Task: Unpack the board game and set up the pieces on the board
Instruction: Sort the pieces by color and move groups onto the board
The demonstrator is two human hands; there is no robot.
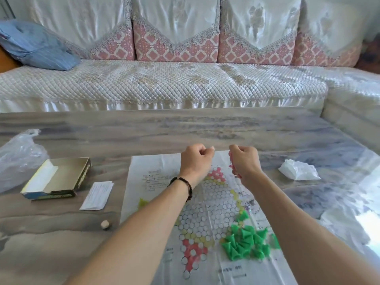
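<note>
A: Where are the hands?
B: Both are above the far end of the board (pixel 207 204). The right hand (pixel 244 161) grips a small bag of pink pieces (pixel 232 164). The left hand (pixel 195 159) pinches near the bag top; what it holds I cannot tell.
A: And the green pieces (pixel 246 241)?
B: In a heap on the board's near right part. The box (pixel 57 178) is open, at the left

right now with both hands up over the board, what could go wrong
The right hand grips a clear packet of pink pieces that the left hand seems to pinch; if it tears suddenly, pieces may scatter off the paper board. The loose green cones lie close by the right forearm and could be swept aside.
</note>
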